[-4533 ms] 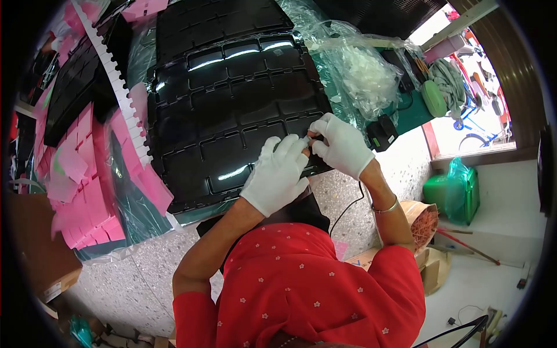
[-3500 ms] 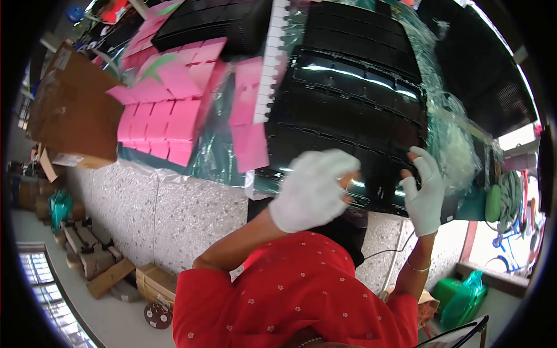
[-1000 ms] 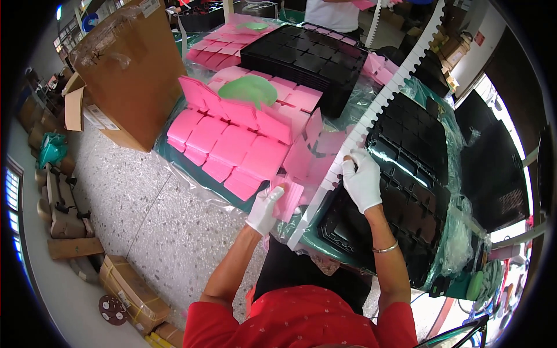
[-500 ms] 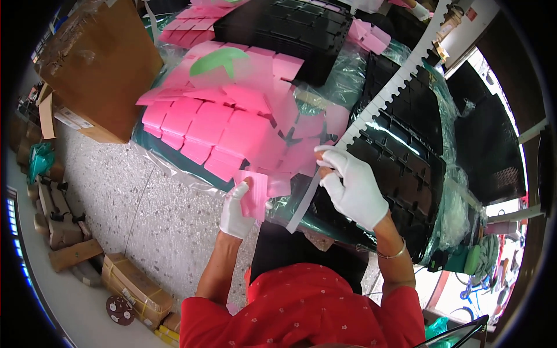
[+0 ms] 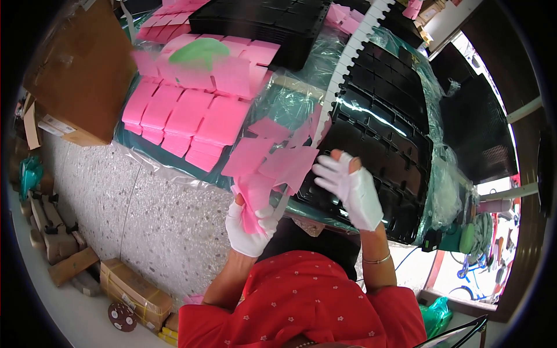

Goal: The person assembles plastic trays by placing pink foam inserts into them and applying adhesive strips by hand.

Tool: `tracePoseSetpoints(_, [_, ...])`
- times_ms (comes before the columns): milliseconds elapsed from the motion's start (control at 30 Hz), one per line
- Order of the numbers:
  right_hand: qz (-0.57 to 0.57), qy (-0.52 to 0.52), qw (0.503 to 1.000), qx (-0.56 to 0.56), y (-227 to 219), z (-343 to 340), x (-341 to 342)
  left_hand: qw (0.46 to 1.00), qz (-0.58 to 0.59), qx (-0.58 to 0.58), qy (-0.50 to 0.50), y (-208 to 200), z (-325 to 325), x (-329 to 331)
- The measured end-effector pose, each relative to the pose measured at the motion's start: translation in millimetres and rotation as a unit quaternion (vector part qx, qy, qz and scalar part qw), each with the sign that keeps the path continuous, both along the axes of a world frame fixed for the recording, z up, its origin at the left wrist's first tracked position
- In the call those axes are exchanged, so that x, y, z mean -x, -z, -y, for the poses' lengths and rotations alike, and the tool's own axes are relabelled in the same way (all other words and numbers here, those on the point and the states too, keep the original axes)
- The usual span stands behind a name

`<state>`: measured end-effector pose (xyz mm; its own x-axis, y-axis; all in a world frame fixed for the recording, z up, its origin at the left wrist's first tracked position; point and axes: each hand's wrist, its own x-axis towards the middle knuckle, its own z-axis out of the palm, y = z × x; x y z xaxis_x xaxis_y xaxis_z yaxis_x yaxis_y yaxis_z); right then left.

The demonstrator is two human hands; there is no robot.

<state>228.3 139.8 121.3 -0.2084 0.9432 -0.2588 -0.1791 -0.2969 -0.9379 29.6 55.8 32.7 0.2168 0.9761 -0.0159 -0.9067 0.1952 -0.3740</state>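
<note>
My left hand (image 5: pixel 250 229), in a white glove, grips the lower end of a bunch of thin pink sheets (image 5: pixel 252 194). The sheets fan out above it over the near edge of the table, several of them overlapping. My right hand (image 5: pixel 353 191), gloved with the thumb tip bare, is held with fingers apart over a black moulded tray (image 5: pixel 371 151) and holds nothing. A long white notched strip (image 5: pixel 336 84) runs along the left side of this tray. Left of the held sheets lie stacks of pink sheets (image 5: pixel 191 110), with a blurred green piece (image 5: pixel 200 52) on top.
More black trays (image 5: pixel 255 23) are stacked at the back. A large cardboard box (image 5: pixel 81 75) stands at the left, beside the table. Clear plastic film (image 5: pixel 444 191) hangs over the right edge. Smaller boxes (image 5: pixel 136 293) sit on the speckled floor (image 5: pixel 168 232) at lower left.
My left hand has moved right, and the bunch of pink sheets has spread out above it. My right hand has opened from a pinch and lowered. The view has shifted somewhat.
</note>
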Motion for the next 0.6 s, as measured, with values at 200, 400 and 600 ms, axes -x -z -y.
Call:
tracePoseSetpoints(200, [-0.099, -0.07, 0.993, -0.017, 3, -6, 10, 0.976, -0.206, -0.02, 0.061, -11, 14, -21])
tracePoseSetpoints(400, [0.013, -0.097, 0.991, -0.094, -27, -25, 30, 0.895, -0.439, -0.064, 0.044, -2, 18, -32])
tracePoseSetpoints(600, [0.157, -0.013, 0.964, -0.215, -80, -6, -9, 0.692, -0.693, -0.197, 0.046, -39, 0, -5])
